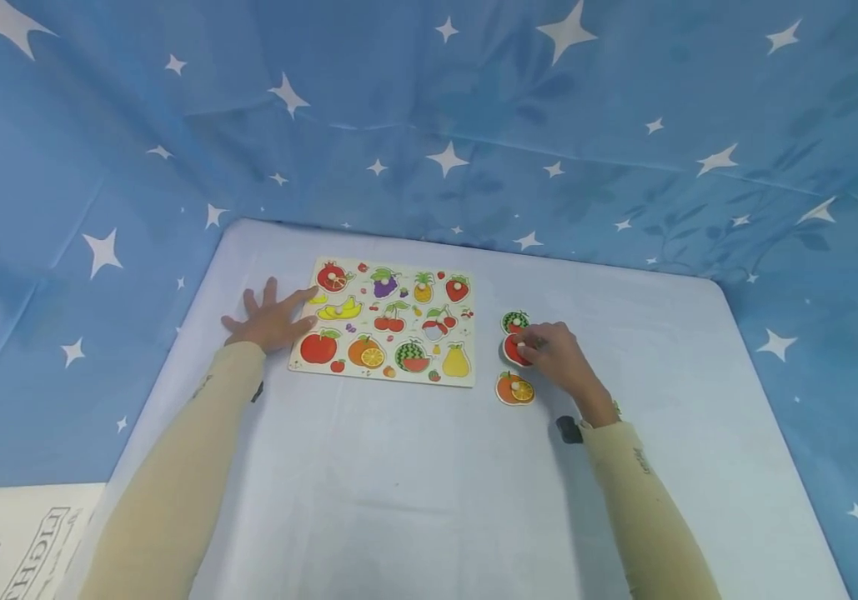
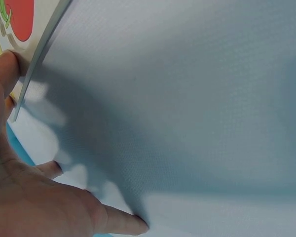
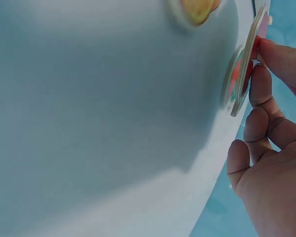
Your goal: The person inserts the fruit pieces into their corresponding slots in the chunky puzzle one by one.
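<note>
In the head view my left hand [image 1: 267, 322] lies spread at the left edge of the fruit puzzle board [image 1: 379, 375]. Its thumb and a finger rest on the board, while the other fingers touch the table. To the right of the board, my right hand [image 1: 559, 360] pinches a red fruit puzzle piece [image 1: 511, 350] between thumb and fingertips. The right wrist view shows this piece edge-on and tilted; its printed face is mostly hidden. Just behind it lies a watermelon puzzle piece [image 1: 513, 320], partly covered, and nearer me is an orange puzzle piece [image 1: 514, 390].
A pale cloth covers the table [image 1: 413, 492]. Blue star-patterned fabric [image 1: 398, 108] hangs behind and at the sides. A printed pale sheet [image 1: 16, 542] shows at the lower left.
</note>
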Demonstrator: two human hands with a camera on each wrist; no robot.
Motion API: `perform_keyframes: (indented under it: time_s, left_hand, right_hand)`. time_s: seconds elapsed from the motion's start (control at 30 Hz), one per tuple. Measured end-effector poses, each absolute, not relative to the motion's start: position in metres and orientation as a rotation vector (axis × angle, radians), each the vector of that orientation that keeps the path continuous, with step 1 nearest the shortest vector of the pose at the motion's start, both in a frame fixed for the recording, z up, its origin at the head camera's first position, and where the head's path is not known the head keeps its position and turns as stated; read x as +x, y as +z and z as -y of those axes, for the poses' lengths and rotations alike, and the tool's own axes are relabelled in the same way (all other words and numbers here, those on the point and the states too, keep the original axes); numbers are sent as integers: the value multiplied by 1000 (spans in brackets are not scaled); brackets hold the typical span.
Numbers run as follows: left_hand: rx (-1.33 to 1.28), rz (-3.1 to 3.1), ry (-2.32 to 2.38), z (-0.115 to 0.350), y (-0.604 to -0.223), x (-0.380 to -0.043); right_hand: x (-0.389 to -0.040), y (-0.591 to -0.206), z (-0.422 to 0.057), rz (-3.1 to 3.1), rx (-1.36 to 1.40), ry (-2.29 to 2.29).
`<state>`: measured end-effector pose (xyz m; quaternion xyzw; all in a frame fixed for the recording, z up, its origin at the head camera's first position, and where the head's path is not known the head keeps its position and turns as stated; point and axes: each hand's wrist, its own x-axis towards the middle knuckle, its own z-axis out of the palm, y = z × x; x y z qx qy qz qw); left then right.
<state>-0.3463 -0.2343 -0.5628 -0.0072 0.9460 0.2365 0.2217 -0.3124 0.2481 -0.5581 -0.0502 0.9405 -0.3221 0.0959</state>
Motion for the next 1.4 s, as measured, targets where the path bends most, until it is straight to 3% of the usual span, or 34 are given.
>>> perform_keyframes:
  time_s: [0.57, 1.4]
  left_hand:
    - [-33, -2624, 666, 232, -554, -340]
    - [-53, -2632, 626, 230, -561, -347]
  right_hand:
    - [-338, -555, -165, -2790, -396, -984]
    - [-338, -563, -2, -2689, -823, -928]
